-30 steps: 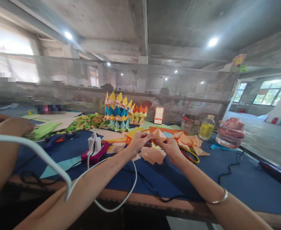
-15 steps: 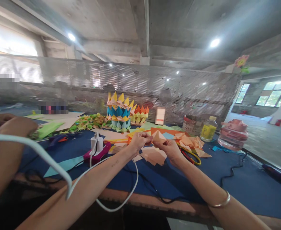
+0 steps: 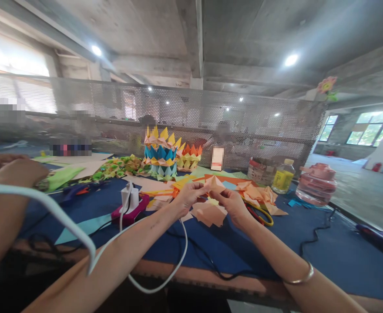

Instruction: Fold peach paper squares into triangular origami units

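Note:
Between my two hands is a small folded piece of peach paper [image 3: 215, 184], held up above the table. My left hand [image 3: 191, 194] pinches its left side with thumb and fingers. On the lower right side, my right hand [image 3: 231, 203] pinches the same paper. Flat peach paper sheets [image 3: 209, 213] lie on the blue tabletop just below. A heap of folded peach paper pieces [image 3: 258, 194] sits to the right of my right hand, beside yellow-handled scissors [image 3: 266, 216]. Behind my hands stand folded-paper crowns [image 3: 160, 154] in yellow, blue and green.
A magenta power strip [image 3: 131, 209] with a white plug and cable lies left of my left arm. At right stand a yellow-labelled bottle [image 3: 283, 177] and a pink water jug [image 3: 316, 184]. Another person's hand [image 3: 20, 174] is at the far left. A perforated metal screen [image 3: 185, 108] rises behind.
The peach paper has turned slightly between my fingers, and my left hand's fingers have shifted along it. The other person's hand has moved slightly left.

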The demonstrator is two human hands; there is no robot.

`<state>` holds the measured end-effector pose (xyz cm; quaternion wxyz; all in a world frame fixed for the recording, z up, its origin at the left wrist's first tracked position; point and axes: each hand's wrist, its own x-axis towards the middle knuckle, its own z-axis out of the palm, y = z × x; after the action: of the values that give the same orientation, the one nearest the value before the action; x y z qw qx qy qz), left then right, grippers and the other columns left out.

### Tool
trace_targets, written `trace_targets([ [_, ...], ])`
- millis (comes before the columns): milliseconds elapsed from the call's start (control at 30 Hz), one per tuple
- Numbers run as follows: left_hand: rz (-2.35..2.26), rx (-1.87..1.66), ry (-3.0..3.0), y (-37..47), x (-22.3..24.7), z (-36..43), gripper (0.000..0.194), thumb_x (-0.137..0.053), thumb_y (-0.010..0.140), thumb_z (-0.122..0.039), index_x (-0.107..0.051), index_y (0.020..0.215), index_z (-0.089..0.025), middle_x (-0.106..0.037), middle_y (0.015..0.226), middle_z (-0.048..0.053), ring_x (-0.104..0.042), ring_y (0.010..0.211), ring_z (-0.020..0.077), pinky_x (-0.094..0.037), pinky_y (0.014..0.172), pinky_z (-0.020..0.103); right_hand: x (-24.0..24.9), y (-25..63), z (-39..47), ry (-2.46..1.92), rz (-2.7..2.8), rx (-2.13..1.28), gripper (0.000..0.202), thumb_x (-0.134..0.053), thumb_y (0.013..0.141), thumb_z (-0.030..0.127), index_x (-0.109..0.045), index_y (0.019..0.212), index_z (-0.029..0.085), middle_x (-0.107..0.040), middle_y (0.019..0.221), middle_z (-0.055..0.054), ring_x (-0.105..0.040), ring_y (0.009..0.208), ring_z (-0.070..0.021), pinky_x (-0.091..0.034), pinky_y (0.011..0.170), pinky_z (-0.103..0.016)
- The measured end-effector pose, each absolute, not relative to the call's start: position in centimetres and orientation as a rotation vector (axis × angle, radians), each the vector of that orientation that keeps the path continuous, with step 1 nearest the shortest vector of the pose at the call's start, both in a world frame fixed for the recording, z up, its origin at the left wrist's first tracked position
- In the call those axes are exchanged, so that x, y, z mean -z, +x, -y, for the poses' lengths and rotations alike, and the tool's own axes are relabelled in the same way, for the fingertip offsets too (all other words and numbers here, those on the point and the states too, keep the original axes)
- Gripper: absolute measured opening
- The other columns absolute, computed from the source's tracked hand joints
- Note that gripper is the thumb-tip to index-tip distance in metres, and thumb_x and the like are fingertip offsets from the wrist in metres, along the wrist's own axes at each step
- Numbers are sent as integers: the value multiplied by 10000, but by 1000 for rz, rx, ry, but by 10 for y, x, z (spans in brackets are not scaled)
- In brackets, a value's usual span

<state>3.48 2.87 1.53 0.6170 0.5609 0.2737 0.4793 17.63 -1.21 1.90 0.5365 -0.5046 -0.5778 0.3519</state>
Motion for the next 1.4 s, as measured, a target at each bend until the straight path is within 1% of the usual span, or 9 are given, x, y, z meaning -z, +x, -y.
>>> trace_targets([
  [167,-620,-1127,1200,33,-13,-34,333,-770,500,-375,-621,634,-110,-613,642,29,-545,597,103,-428,642,247,-18,177,9,-1164,1353,-769,323,-636,659,467,-609,744,156,-571,653,10,-463,564,-100,-344,520,-219],
  [300,-691,-1108,1184,32,-15,-34,279,-756,520,-327,-586,592,-118,-588,554,9,-543,525,99,-431,606,249,-19,181,5,-1099,1236,-738,322,-561,717,492,-582,861,205,-577,785,1,-529,666,-120,-387,542,-215],
  [467,-669,-1109,1234,31,-21,-28,221,-726,562,-268,-560,578,-123,-557,512,-21,-497,453,58,-429,573,220,-17,183,3,-1135,1284,-766,368,-628,665,371,-522,970,194,-544,625,39,-493,565,-111,-367,507,-217],
  [567,-657,-1091,1222,32,-24,-25,259,-728,578,-316,-551,608,-129,-551,518,-28,-524,467,67,-438,565,217,-15,184,1,-1090,1331,-739,384,-626,659,335,-489,983,180,-537,602,52,-462,531,-99,-345,495,-215],
  [767,-670,-891,1302,32,-23,-23,381,-745,565,-414,-589,754,-122,-653,742,65,-628,657,141,-462,620,242,-15,186,-2,-1075,1290,-633,369,-609,673,330,-472,978,173,-543,622,42,-440,513,-94,-345,480,-219],
  [967,-723,-989,1323,32,-17,-28,357,-777,504,-380,-593,653,-113,-608,618,26,-565,557,97,-409,543,207,-12,185,-3,-1084,1358,-600,367,-598,680,322,-451,983,174,-533,589,48,-446,477,-100,-330,441,-217],
  [1167,-698,-1064,1267,30,-16,-33,309,-766,521,-343,-643,694,-119,-614,683,28,-546,603,91,-407,570,210,-10,188,-4,-1154,1454,-257,414,-613,675,328,-430,1008,164,-559,800,-36,-531,663,-153,-429,566,-274],
  [1267,-692,-1087,1246,30,-15,-33,332,-782,492,-346,-641,673,-107,-622,677,39,-564,616,106,-441,636,247,-15,188,1,-1179,1484,19,286,-581,717,312,-471,946,179,-547,817,-39,-512,672,-149,-434,598,-280],
  [1400,-654,-1080,1279,33,-14,-32,338,-775,517,-361,-641,685,-101,-638,706,48,-587,623,112,-469,715,283,-19,186,8,-1165,1730,171,88,-507,779,263,-543,803,186,-564,763,-37,-528,701,-157,-431,653,-284],
])
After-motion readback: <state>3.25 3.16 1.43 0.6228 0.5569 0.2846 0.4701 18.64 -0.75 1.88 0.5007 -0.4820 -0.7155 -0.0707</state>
